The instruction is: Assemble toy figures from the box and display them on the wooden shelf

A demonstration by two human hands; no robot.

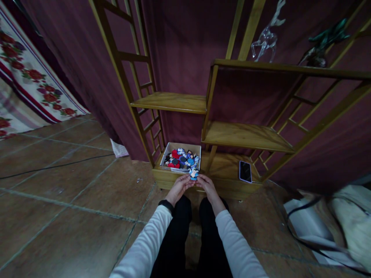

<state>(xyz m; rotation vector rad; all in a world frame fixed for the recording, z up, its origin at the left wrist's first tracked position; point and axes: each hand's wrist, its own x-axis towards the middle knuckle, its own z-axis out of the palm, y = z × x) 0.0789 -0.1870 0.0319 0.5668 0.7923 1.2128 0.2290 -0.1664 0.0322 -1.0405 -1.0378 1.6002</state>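
Observation:
A small blue and white figurine (193, 173) is pinched between the fingertips of both my hands. My left hand (181, 186) has it from the left side, and my right hand (206, 183) from the right. Just behind it, an open cardboard box (197, 148) sits on the lowest board of the wooden shelf unit. Inside lie several small figurines (180, 158) in red, blue, black and white, heaped together. The held figurine is near the front rim of the box; its finer details are too small to make out.
A phone (245, 171) lies on the lowest board to the right. The wooden shelf (171, 102) rises above, with a clear deer figure (266, 40) and a dark green ornament (321, 46) on top. A pale bag (352, 220) and a black cable (58, 166) are on the floor.

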